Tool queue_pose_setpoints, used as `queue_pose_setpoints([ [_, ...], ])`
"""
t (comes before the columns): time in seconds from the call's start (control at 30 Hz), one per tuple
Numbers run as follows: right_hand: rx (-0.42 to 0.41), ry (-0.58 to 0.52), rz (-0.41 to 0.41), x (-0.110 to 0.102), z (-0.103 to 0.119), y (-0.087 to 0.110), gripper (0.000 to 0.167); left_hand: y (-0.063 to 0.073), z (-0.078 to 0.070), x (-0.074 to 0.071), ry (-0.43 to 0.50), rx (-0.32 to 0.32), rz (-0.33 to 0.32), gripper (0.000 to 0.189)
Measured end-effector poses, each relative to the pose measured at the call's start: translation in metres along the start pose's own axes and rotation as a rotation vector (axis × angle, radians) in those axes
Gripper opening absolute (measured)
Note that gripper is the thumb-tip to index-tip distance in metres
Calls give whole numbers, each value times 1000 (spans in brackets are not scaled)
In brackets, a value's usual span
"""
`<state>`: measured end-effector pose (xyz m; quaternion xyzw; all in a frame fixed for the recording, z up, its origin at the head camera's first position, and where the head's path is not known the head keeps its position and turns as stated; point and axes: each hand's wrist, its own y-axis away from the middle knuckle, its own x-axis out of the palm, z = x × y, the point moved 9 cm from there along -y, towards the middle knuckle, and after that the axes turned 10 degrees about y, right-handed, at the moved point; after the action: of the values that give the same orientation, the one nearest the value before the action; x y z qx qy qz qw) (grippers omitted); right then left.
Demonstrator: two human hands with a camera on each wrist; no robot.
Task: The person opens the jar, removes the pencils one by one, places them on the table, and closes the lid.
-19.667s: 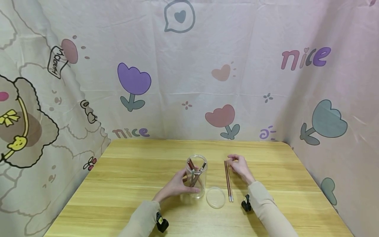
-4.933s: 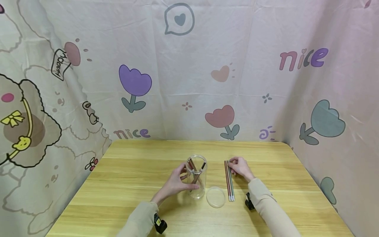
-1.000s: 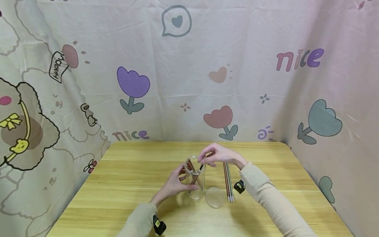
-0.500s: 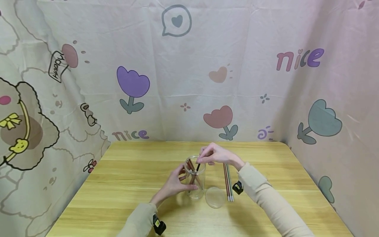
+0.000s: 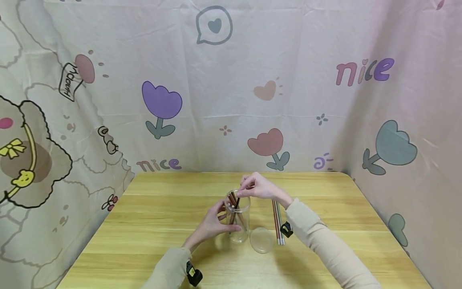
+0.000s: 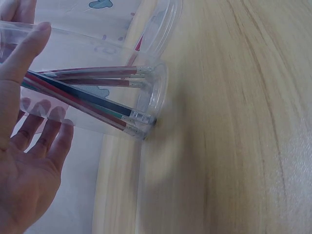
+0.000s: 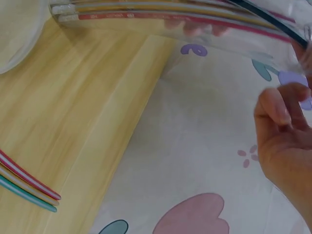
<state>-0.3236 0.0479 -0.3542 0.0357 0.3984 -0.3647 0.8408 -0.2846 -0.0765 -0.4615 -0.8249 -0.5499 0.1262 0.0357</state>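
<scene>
A clear plastic jar (image 5: 238, 218) stands upright on the wooden table (image 5: 162, 208) with several coloured pencils (image 6: 92, 100) inside. My left hand (image 5: 213, 225) grips the jar's side, the thumb (image 6: 25, 53) across the wall and the fingers (image 6: 46, 139) behind it. My right hand (image 5: 257, 187) hovers over the jar's mouth and pinches the top of a dark pencil (image 5: 237, 199) that leans inside. More pencils (image 5: 278, 223) lie side by side on the table just right of the jar, also seen as pencils (image 7: 27, 184) in the right wrist view.
The jar's clear round lid (image 5: 262, 240) lies flat on the table in front, between jar and loose pencils. A printed cloth backdrop (image 5: 231, 100) closes the table in at the back and both sides. The table's right corner (image 5: 348, 176) is rounded.
My right hand has carried a dark pencil from the row to the jar and lowered it in, drifting slightly left. The left hand has kept its grip on the jar.
</scene>
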Motion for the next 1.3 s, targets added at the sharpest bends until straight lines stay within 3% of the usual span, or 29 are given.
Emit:
queue_pose_setpoints([
  [0.2,-49,59,-132,-1,7,3,6,-1,2,0,6,-6,-9,77],
  [0.43,-78,13,-269,-5,8,10,6,0,1,1,-3,-8,-6,78],
  [0.67,-63,-19,-355,-10,10,16,9,-1,1,0,10,-14,-11,77],
  [0.83,-42,-130,-369,-12,9,19,20,-1,3,0,7,-22,-15,77],
  [1.03,-87,-293,-374,-14,15,19,32,0,4,0,10,-27,-11,78],
  [1.3,-185,-333,-556,-29,23,27,43,0,2,0,-9,-13,-13,79],
])
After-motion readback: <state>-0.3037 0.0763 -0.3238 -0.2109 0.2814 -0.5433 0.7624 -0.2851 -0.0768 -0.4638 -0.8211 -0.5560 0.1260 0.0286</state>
